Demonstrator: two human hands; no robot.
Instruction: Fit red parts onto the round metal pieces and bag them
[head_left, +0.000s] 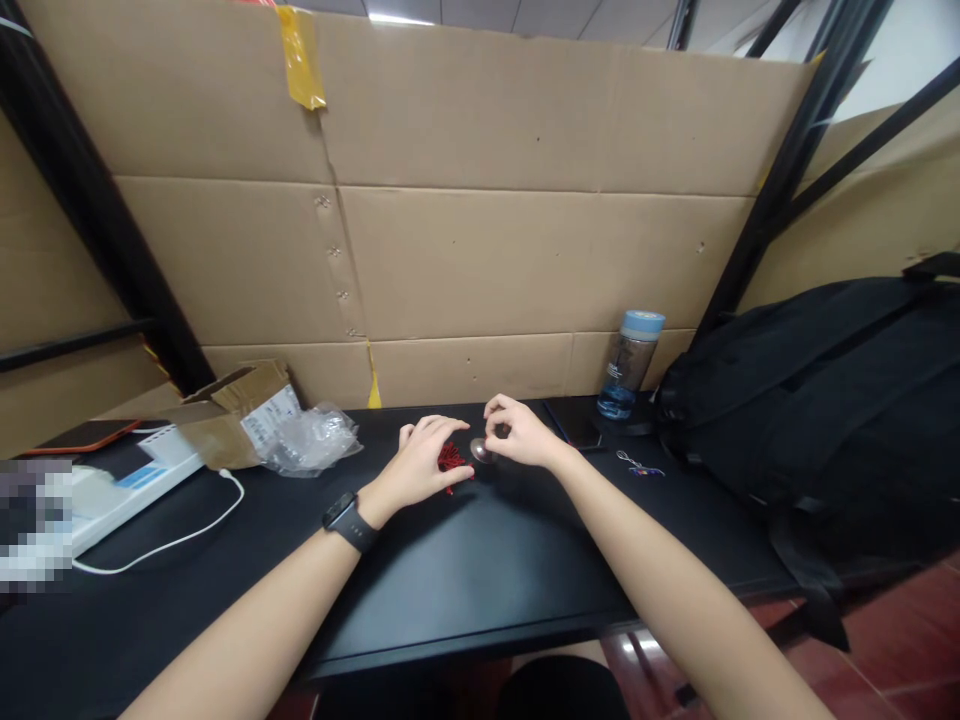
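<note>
Red bundle (451, 461) and clear round piece (479, 452) at the centre of a black desk (450, 575)

At the left edge of the frame, a white power strip (135, 492) slants across the desk, with a dark flat object with an orange edge (86, 436) behind it. A white cable (176, 545) curves below and to the right of the strip. Next comes an opened cardboard box (217, 415), tilted, with crumpled clear plastic (311, 440) against its right side.

Left of centre, the left hand (420, 462), with a dark watch (350, 520) on its wrist, arches around the red bundle, thumb and fingers apart; whether they touch the thin red strands cannot be told. The clear round piece is just to the right, at the fingertips of the right hand (525, 435). That hand's thumb and forefinger curl towards each other, but whether they grip the piece is unclear. The two hands are near each other, not touching.

Right of centre, a dark flat item (581, 432) lies behind the right wrist. Farther right stand a blue-lidded bottle (630, 365) and, lower, a small charm with a cord (643, 468). A black backpack (832, 390) fills the right side.
</note>
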